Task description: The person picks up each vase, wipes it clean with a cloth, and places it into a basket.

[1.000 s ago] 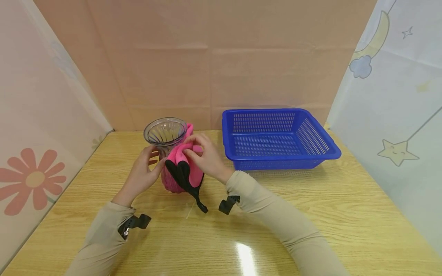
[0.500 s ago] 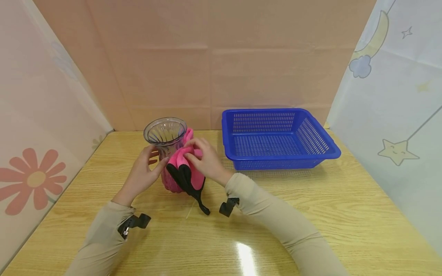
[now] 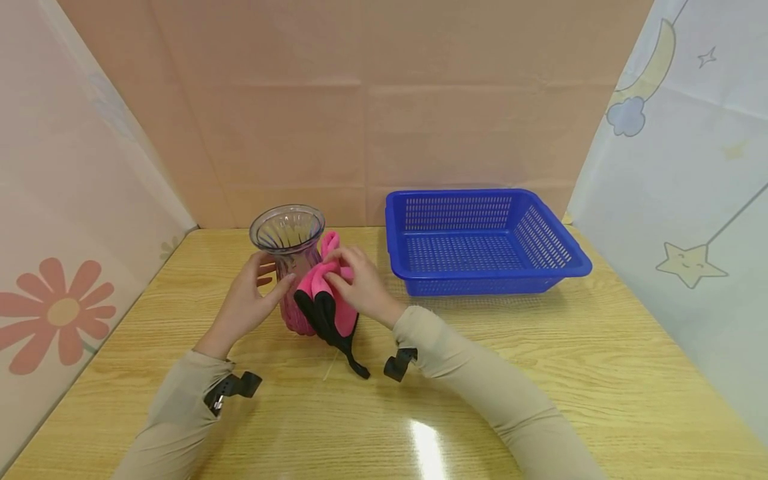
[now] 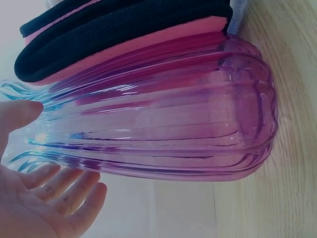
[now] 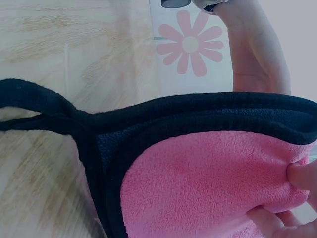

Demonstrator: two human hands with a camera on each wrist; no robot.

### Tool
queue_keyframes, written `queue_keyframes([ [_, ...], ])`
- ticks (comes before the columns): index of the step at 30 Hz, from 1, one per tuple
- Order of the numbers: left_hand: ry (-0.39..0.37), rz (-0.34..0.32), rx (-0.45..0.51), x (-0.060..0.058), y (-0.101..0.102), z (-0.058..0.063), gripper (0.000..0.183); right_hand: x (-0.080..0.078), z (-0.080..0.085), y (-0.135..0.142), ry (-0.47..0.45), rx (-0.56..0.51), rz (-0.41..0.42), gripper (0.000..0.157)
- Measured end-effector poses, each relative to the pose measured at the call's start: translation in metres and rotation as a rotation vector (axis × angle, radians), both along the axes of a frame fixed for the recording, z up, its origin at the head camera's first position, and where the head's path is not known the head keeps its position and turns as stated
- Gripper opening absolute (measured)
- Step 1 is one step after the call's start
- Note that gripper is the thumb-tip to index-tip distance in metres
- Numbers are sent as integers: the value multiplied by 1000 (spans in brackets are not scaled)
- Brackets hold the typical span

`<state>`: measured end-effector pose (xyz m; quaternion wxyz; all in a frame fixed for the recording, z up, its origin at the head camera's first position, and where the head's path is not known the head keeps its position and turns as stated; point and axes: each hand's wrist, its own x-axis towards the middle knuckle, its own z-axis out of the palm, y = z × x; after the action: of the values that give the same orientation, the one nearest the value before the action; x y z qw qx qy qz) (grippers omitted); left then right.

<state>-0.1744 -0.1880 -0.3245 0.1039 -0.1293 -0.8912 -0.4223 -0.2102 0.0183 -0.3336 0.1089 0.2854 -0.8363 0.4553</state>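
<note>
A tall ribbed glass vase, clear at the rim and purple-pink lower down, stands upright on the table. My left hand holds its neck from the left, thumb in front and fingers behind. In the left wrist view the vase fills the middle, the left thumb and fingers on opposite sides of its neck. My right hand pinches a folded pink cloth with black edging and a hanging loop, at the vase's right side. In the right wrist view, fingertips press into the fuzzy pink cloth.
A blue plastic basket with slotted walls stands at the back right of the wooden table. Patterned sheets hang on the left and right, and a peach-coloured backdrop closes the rear.
My right hand has shifted slightly right and toward me with the cloth, its top sliding lower along the vase. My left hand and the vase have stayed in place.
</note>
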Motion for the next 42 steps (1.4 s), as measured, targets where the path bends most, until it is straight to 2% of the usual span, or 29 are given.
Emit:
queue_keyframes([
  [23, -40, 22, 31, 0, 1, 0, 64, 0, -15, 3, 0, 1, 22, 17],
  [32, -8, 23, 25, -2, 0, -2, 63, 0, -16, 4, 14, -6, 33, 16],
  [42, -31, 23, 29, 0, 2, 1, 63, 1, -13, 3, 2, -37, 23, 14],
])
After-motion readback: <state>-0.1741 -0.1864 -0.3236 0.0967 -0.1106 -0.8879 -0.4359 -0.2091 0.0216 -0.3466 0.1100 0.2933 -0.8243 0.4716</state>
